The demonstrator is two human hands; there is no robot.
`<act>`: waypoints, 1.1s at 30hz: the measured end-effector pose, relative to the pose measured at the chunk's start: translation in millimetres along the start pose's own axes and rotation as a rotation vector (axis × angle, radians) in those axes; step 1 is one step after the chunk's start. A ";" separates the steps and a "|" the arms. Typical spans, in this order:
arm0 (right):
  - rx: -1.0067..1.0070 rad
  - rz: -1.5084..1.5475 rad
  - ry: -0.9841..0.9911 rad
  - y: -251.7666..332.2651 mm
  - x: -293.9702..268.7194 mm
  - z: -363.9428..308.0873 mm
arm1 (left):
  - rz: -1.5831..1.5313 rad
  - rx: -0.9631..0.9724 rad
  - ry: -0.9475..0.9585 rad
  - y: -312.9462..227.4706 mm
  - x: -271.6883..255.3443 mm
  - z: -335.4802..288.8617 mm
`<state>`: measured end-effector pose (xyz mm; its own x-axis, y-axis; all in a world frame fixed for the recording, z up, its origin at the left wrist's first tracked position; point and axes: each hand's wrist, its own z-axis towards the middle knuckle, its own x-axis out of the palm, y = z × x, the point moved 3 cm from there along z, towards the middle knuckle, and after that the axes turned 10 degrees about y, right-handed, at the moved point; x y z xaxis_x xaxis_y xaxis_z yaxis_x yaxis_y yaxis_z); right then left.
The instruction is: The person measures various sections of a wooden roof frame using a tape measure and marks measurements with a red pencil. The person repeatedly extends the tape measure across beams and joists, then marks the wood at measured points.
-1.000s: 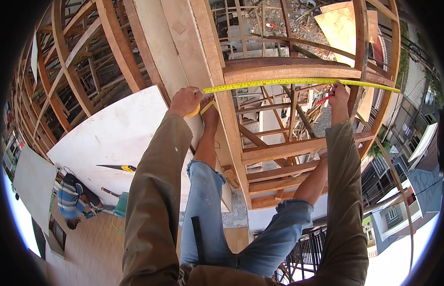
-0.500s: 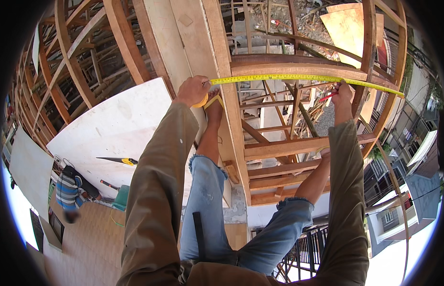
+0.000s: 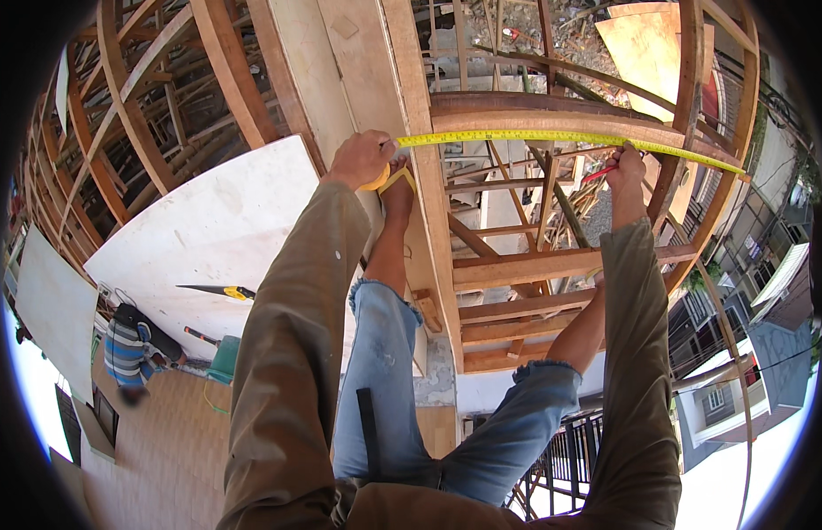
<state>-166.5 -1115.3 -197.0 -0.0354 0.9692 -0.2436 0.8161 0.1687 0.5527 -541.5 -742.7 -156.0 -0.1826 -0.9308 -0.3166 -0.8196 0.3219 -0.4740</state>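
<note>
My left hand (image 3: 361,159) is closed round a tape measure, its yellow case (image 3: 376,180) partly hidden under the fingers. From that hand the yellow blade (image 3: 517,136) stretches right, across an open wooden frame, along a curved beam (image 3: 552,124), and past the outer frame member. Just below the blade, toward its right end, is my right hand (image 3: 626,174), its fingers closed on a thin red pencil or marker (image 3: 598,174). The fingertips lie close to the blade's lower edge; whether they touch it I cannot tell.
I stand astride timbers high above debris, one foot (image 3: 398,196) on a board beside a long beam (image 3: 420,115). A handsaw (image 3: 218,291) lies on a white panel (image 3: 199,221) at left. Beyond it a person in a striped shirt (image 3: 127,353) bends near a green container (image 3: 224,360).
My right hand has shifted a little left along the blade, its fingers lower against the edge. The left hand and the tape have moved up slightly in view.
</note>
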 end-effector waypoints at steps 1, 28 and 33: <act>-0.004 0.001 -0.011 -2.2 1.3 -1.3 | -0.001 0.001 -0.007 0.4 -0.1 0.0; 0.006 -0.041 -0.046 -0.2 27.3 -23.0 | -0.133 0.010 0.126 3.4 9.5 16.3; 0.023 -0.120 -0.140 -7.2 22.4 -14.9 | -0.199 0.063 0.193 -0.7 9.6 19.6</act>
<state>-181.8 -1092.1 -194.6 -0.0542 0.9077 -0.4162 0.8238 0.2762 0.4951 -532.0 -748.5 -174.8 -0.1263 -0.9906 -0.0529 -0.8152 0.1341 -0.5634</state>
